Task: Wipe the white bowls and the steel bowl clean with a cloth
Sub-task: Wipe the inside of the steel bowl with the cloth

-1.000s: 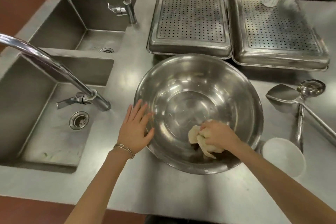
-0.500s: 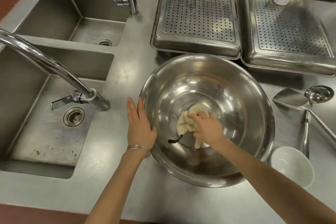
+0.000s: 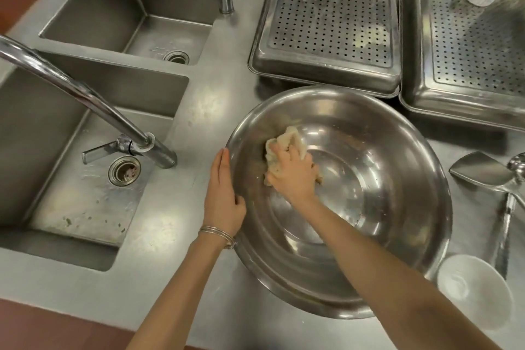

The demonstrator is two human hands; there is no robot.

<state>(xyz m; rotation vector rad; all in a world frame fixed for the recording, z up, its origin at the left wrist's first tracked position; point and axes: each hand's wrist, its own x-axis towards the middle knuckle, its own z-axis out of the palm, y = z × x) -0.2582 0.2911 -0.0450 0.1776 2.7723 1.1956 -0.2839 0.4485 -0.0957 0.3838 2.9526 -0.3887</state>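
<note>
One upright steel bowl [image 3: 383, 179], cloth [image 3: 287, 136] inside

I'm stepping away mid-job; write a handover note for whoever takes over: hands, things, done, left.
Left hand: flat against the steel bowl's left outer rim, steadying it.
Right hand: grips the cloth, pressing it on the bowl's left inner wall.
Steel bowl sits on the counter; one white bowl stands at its near right, touched by neither hand.
Done: nothing shows as finished; the steel bowl is mid-wipe.
Left: finish the steel bowl, then the white bowl; whether that one is already wiped cannot be told.
</note>
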